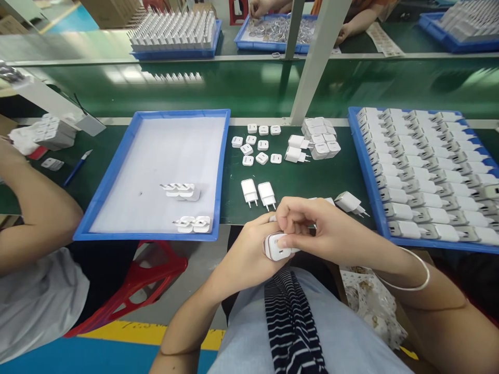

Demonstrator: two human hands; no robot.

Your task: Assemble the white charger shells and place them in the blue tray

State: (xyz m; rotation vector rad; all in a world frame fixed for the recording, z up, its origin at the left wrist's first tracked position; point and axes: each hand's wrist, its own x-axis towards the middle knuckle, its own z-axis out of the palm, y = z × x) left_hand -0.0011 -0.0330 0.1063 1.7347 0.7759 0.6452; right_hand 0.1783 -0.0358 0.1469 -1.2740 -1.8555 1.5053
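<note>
My left hand [251, 252] is wrapped round a white plug adapter [277, 247], held over my lap at the table's front edge. My right hand [307, 223] is pinched against the same adapter, its thumb on the port face. Just beyond, two white adapters [258, 194] lie on the green table with their pins toward me. Farther back are several small white square caps [262, 145], two more adapters [297, 148] and a stacked block of white pieces [320, 137]. Another adapter [350, 202] lies right of my right hand.
A blue-rimmed tray [225, 171] on the left holds a few adapters near its right side. The right blue tray [369, 182] carries rows of adapters. A co-worker's arm [35, 208] is at the far left, near a blue knife [78, 168]. A white post [317, 57] rises behind.
</note>
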